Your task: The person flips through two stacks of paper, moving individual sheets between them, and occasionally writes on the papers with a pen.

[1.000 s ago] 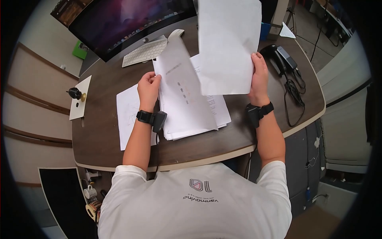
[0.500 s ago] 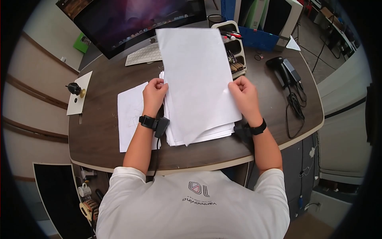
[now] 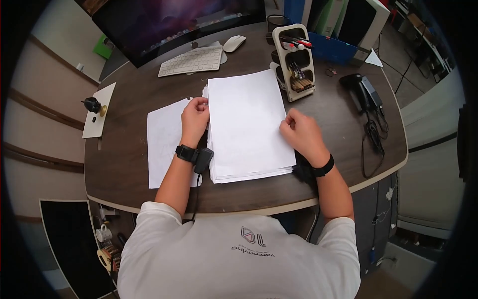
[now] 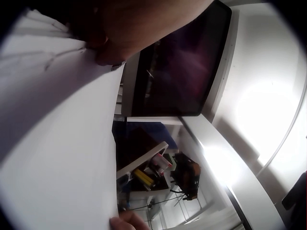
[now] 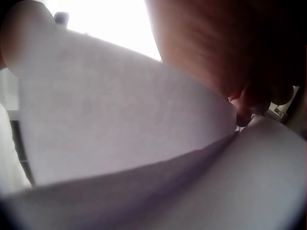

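In the head view a thick stack of white paper (image 3: 239, 178) lies on the desk, with a blank sheet (image 3: 249, 119) on top. My left hand (image 3: 195, 119) pinches the stack's left edge with curled fingers. At the right edge my right hand (image 3: 302, 133) pinches the blank sheet between thumb and fingers. The right wrist view shows that sheet (image 5: 120, 110) bowed above another white surface, with fingertips (image 5: 244, 117) at its edge. Left of the stack lies a sheet with a faint line drawing (image 3: 167, 142), partly behind my left wrist.
A keyboard (image 3: 191, 61) and a mouse (image 3: 234, 43) sit below the monitor (image 3: 184, 25). Close beyond the stack's upper right stands a pen organizer (image 3: 295, 62). A black corded device (image 3: 361, 94) with a coiled cable lies at the right.
The blank sheet has come down from a raised position at the right onto the stack, covering the printed pages. My right hand moved left and lower with it; my left hand stayed at the left edge.
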The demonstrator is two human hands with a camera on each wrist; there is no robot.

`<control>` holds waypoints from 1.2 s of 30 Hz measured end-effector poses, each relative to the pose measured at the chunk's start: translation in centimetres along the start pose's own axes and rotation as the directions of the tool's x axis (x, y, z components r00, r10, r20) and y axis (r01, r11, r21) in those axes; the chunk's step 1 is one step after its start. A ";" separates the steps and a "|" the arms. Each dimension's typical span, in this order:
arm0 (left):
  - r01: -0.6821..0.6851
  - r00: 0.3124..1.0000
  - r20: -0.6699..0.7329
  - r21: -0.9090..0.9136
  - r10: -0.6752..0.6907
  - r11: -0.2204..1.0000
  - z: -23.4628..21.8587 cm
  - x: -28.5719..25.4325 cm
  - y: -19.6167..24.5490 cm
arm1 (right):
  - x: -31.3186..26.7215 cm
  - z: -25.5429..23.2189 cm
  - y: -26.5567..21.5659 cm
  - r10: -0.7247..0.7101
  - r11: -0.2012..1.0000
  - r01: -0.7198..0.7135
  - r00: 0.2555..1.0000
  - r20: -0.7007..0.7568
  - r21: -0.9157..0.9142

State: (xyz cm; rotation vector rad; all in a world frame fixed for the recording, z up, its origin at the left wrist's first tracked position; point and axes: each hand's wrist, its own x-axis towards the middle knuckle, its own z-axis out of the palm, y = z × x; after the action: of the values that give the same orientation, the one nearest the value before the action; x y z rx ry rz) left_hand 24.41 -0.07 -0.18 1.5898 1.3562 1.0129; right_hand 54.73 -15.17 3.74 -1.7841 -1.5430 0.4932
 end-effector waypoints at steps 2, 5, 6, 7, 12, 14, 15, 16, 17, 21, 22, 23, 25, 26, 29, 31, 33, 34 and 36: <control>0.014 1.000 -0.024 -0.011 -0.014 1.000 0.0 -0.1 0.0 | 0.1 0.0 -0.1 -0.027 1.000 0.027 1.000 0.011 0.000; -0.015 0.996 -0.082 0.047 0.018 0.999 -1.1 -0.4 -0.5 | 0.3 -0.3 0.2 -0.008 0.999 0.005 0.998 0.064 0.051; -0.046 0.991 -0.121 0.119 0.061 0.992 -2.0 -0.5 -0.8 | 0.4 -0.2 0.5 0.037 0.997 -0.041 0.997 0.064 0.067; -0.088 0.974 -0.186 0.223 0.131 0.971 -3.6 -0.9 -0.4 | 0.5 -0.2 0.5 0.082 0.993 -0.088 0.994 0.065 0.082; 0.285 0.955 -0.280 0.779 -0.098 0.559 -15.4 -5.2 -1.0 | 0.8 0.3 1.2 0.140 0.985 -0.141 0.990 0.014 0.096; 0.422 0.905 -0.344 0.799 -0.250 0.428 -16.8 -7.3 -2.0 | 1.0 0.9 1.6 0.094 0.985 -0.095 0.996 0.013 0.145; 0.423 0.905 -0.344 0.801 -0.253 0.424 -16.8 -7.8 -1.8 | 1.0 0.8 1.3 0.082 0.967 -0.094 0.995 0.059 0.235; 0.416 0.906 -0.329 0.811 -0.267 0.411 -16.6 -8.4 -1.2 | 0.9 0.8 1.2 0.066 0.942 -0.097 0.992 0.105 0.320; 0.411 0.905 -0.316 0.820 -0.283 0.399 -16.5 -8.9 -1.0 | 0.9 1.0 1.2 0.066 0.943 -0.099 0.991 0.113 0.317; 0.375 0.911 -0.217 0.786 -0.349 0.491 -18.2 -7.1 -2.0 | 0.9 1.7 1.8 0.058 0.920 -0.100 0.991 0.119 0.379; 0.373 0.913 -0.216 0.786 -0.346 0.493 -18.3 -7.0 -1.7 | 1.0 1.7 2.0 0.080 0.923 -0.108 0.993 0.091 0.369; 0.410 0.895 -0.203 0.723 -0.397 0.556 -18.5 -7.0 -1.1 | 1.1 1.6 2.1 0.079 0.923 -0.106 0.993 0.087 0.370; 0.448 0.877 -0.187 0.653 -0.443 0.611 -18.9 -7.2 -0.7 | 1.2 1.6 2.4 0.037 0.939 -0.053 0.998 0.054 0.339; 0.423 0.897 -0.180 0.615 -0.404 0.665 -19.2 -7.3 -1.4 | 1.2 1.6 2.5 0.036 0.939 -0.052 0.998 0.056 0.340; 0.418 0.907 -0.164 0.452 -0.387 0.788 -20.5 -7.3 -5.1 | 1.3 1.8 2.8 0.031 0.932 -0.049 0.998 0.056 0.360; 0.433 0.901 -0.146 0.325 -0.407 0.841 -21.2 -7.7 -6.0 | 1.1 1.8 2.6 0.048 0.907 -0.068 0.997 0.058 0.416; 0.387 0.917 -0.099 -0.011 -0.386 0.922 -21.7 -8.7 -6.5 | 0.9 1.7 2.1 0.043 0.908 -0.069 0.996 0.073 0.413; 0.390 0.915 -0.105 -0.013 -0.389 0.921 -22.0 -9.1 -6.4 | 0.8 1.8 1.9 0.041 0.908 -0.072 0.996 0.084 0.412; 0.345 0.926 -0.067 -0.245 -0.370 0.906 -22.4 -9.8 -6.2 | 0.7 2.2 2.1 0.033 0.905 -0.067 0.996 0.088 0.420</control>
State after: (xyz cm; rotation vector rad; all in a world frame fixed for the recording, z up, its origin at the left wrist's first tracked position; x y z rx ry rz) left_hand 0.37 -7.49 1.43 1.0758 1.4812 0.9986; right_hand 54.82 -13.99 0.88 -1.4814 -1.3187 0.8632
